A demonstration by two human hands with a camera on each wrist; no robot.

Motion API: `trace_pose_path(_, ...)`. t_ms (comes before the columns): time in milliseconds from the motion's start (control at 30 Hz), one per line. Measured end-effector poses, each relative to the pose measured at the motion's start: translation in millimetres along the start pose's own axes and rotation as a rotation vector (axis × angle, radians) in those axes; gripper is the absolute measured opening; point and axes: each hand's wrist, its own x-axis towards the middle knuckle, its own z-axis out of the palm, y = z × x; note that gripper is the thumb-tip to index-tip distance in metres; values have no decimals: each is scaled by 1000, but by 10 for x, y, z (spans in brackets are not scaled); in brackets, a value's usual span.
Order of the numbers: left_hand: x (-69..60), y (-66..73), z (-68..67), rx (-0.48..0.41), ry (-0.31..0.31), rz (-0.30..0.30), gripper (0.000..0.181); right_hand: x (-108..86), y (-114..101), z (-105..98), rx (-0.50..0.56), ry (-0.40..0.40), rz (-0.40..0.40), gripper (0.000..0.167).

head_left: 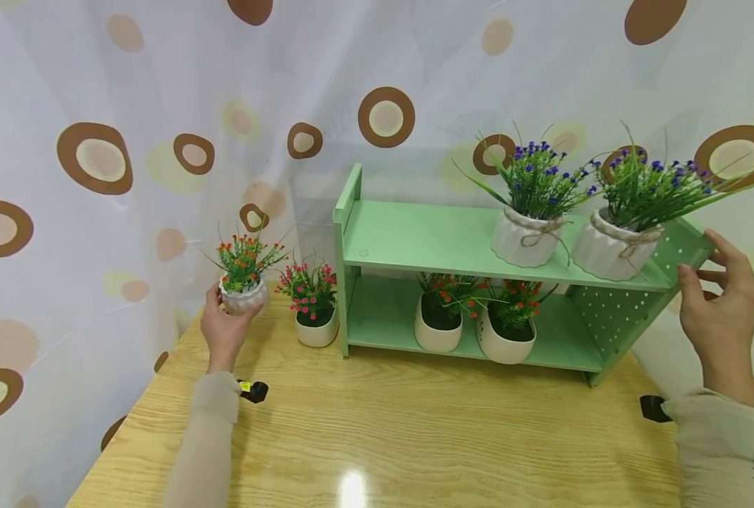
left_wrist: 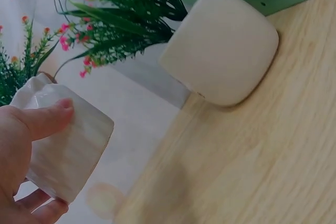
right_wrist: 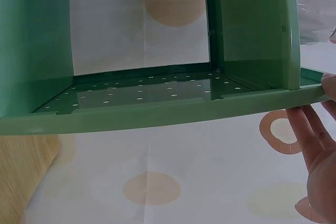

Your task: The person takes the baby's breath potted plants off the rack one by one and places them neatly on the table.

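My left hand (head_left: 226, 328) grips a small white ribbed pot with an orange-flowered artificial plant (head_left: 243, 262) at the table's left side. In the left wrist view the thumb lies across the ribbed pot (left_wrist: 73, 145), with fingertips under its base. Just right of it stands a cream pot with pink flowers (head_left: 316, 331), beside the green two-tier shelf (head_left: 415, 233). At the shelf's right end my right hand (head_left: 722, 303) holds the top of the dotted side panel. The right wrist view shows thumb and fingers on either side of that panel's edge (right_wrist: 173, 118).
Two white pots with twine bows and purple flowers, one left (head_left: 523, 240) and one right (head_left: 611, 250), stand on the upper tier. Below them sit two cream pots, one left (head_left: 436, 335) and one right (head_left: 506, 346), with orange-red flowers. A spotted curtain (head_left: 326, 63) hangs behind the wooden table (head_left: 415, 430).
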Motion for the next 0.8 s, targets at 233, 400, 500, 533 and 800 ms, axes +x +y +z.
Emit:
trace_pose_path(233,11,-135,-8,0,-46,-50,94,6,-12,-5,-9,1,-5,53)
trace_pose_path(400,6,-206,16,27,-104,-82,94,14,-5,-3,-8,-6,1,54)
trace_pose_path(500,-6,-243,36,41,-147,-88,93,16,-3,-3,-4,-7,2,54)
trace_pose_path(533,-11,-252,44,46,-160,-84,93,18,-3,-4,-3,-5,1,54)
trace_pose_path(800,-46,-308,92,51,-197,-66,90,27,0,-4,11,3,-8,54)
